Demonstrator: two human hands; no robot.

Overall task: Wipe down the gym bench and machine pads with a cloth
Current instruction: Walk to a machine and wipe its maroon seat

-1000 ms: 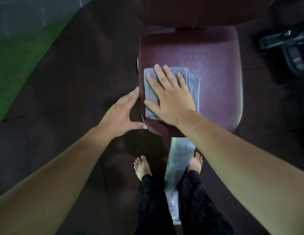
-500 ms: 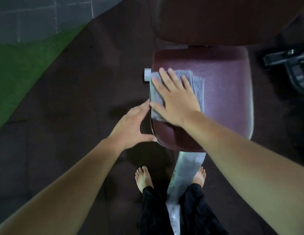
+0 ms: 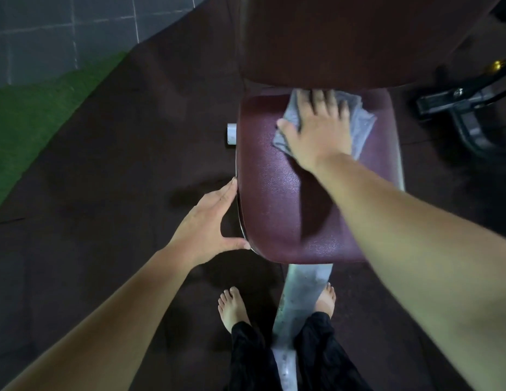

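Two hands work on the maroon padded vinyl seat pad (image 3: 274,198). Your right hand (image 3: 319,128) lies flat, fingers straight and spread, pressing the folded grey terry cloth (image 3: 362,125) onto the far end of the pad, right of centre, where the fingertips meet the overhanging edge of the dark maroon back pad (image 3: 345,38). Your left hand (image 3: 209,227) is released and grasps nothing; its straight fingers rest along the pad's left edge and the thumb touches the near-left corner. The step in hand appears to be the far strip of the seat. To do it well, press through the whole palm so the cloth travels with the hand rather than bunching; its right side looks rumpled. Work the seam under the back pad from right to left, then draw overlapping passes toward the near edge. Brace with the left hand as shown, clear of the cloth's path.
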